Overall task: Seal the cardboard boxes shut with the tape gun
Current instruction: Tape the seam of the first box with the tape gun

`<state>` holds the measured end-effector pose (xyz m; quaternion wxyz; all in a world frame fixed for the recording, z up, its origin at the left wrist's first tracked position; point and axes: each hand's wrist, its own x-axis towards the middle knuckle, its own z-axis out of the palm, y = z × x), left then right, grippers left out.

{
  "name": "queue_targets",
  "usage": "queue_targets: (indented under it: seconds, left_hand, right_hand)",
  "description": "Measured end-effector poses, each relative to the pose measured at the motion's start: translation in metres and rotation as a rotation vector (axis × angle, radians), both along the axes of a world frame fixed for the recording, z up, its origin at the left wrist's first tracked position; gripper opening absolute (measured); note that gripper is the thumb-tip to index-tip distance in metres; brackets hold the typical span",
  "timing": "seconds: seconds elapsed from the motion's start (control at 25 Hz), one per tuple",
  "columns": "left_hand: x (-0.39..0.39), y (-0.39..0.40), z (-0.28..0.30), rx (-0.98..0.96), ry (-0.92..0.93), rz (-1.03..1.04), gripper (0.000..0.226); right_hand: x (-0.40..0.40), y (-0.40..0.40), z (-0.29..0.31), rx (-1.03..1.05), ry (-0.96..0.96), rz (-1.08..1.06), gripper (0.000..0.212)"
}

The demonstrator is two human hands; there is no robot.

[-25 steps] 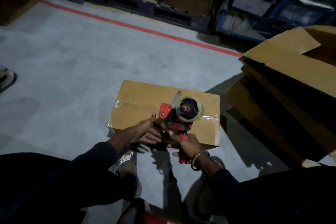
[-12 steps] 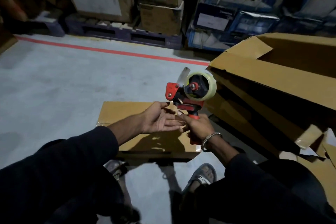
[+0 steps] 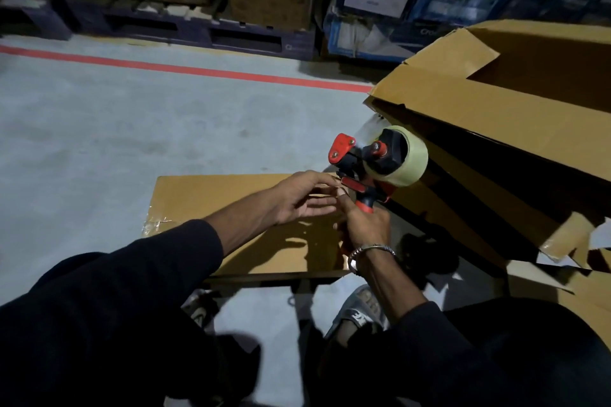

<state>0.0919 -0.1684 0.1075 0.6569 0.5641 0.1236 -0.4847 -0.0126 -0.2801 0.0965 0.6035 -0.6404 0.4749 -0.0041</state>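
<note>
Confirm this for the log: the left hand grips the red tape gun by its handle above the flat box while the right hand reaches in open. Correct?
Not quite: the hands are swapped. In the head view the right hand has its grip on the red tape gun handle, above the flat box, and the left hand reaches in open.

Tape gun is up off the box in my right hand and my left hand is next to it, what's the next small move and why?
Probably bring the tape gun back down onto the small box. The right hand grips its handle and holds it clear above the box. The left hand, fingers straight, reaches toward its front, perhaps for the loose tape end; that part is too dim to confirm.
</note>
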Motion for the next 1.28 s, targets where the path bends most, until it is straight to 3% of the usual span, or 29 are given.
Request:
queue_targets:
  seconds: [0.2,0.32,0.4,0.48,0.56,0.64,0.76,0.84,0.92,1.04,1.28]
  left_hand:
    - [0.007,0.000,-0.015,0.217,-0.261,-0.002,0.010]
    - [0.013,0.009,-0.017,0.370,-0.574,-0.068,0.006]
    - [0.018,0.017,-0.018,0.565,-0.890,-0.175,0.007]
    - [0.022,0.027,-0.017,0.804,-1.140,-0.292,0.021]
    - [0.026,0.040,-0.021,0.922,-1.207,-0.311,0.036]
    - [0.027,0.051,-0.028,0.853,-1.027,-0.270,0.047]
    - [0.016,0.054,-0.022,0.604,-0.233,-0.278,0.089]
    - [0.005,0.050,-0.018,0.466,0.072,-0.399,0.110]
    - [-0.003,0.043,-0.019,0.360,0.182,-0.438,0.114]
    - [0.000,0.039,-0.022,0.276,0.252,-0.269,0.100]
    - [0.026,0.042,-0.027,0.300,0.192,-0.095,0.033]
  right_hand:
    - [0.001,0.001,0.006,0.119,-0.006,-0.031,0.048]
    - [-0.003,0.003,0.011,0.135,0.007,-0.024,0.047]
    - [-0.007,0.006,0.011,0.142,0.016,0.008,0.049]
    - [-0.010,0.009,0.008,0.154,0.013,0.022,0.052]
    - [-0.014,0.009,0.006,0.155,0.020,0.037,0.050]
    - [-0.017,0.008,0.006,0.160,0.028,0.052,0.047]
    - [-0.019,0.005,0.008,0.173,0.066,0.080,0.043]
    - [-0.018,0.005,0.008,0.192,0.079,0.092,0.041]
    - [-0.019,0.008,0.008,0.201,0.085,0.124,0.043]
    - [-0.022,0.010,0.011,0.227,0.084,0.201,0.044]
    - [-0.022,0.008,0.015,0.187,0.051,0.241,0.053]
